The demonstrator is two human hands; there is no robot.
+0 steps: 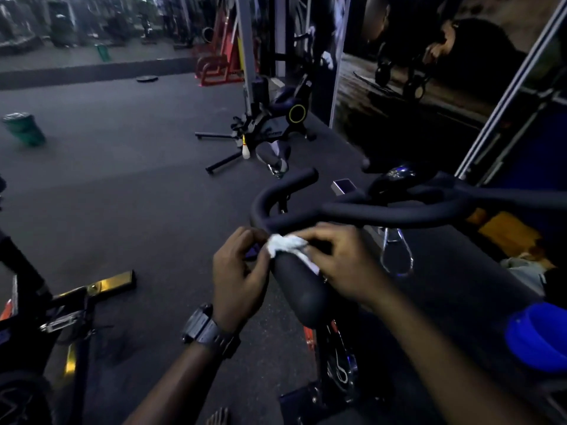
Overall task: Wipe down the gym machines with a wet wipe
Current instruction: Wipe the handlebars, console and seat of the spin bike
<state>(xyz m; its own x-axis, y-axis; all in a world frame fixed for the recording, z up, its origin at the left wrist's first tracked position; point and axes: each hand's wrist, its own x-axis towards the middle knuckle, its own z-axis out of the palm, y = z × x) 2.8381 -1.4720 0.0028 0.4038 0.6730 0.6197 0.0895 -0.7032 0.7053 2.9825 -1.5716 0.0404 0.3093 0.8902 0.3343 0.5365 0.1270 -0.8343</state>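
The fingers point(319, 240) of the right hand point(340, 262) curl over a crumpled white wet wipe point(287, 245), pinching it against the front tip of the black bike saddle point(299, 283). The left hand point(237, 274) sits just left of the saddle tip, its fingers bent and touching the wipe's left edge; whether they truly pinch it cannot be told. A dark watch point(204, 329) wraps the left wrist. Just beyond the saddle tip run the black handlebars point(352, 214). Right of the saddle, near the frame edge, is a blue round lid point(537, 338). Far left of the saddle stands a green bin point(24, 128) on the dark floor point(138, 179).
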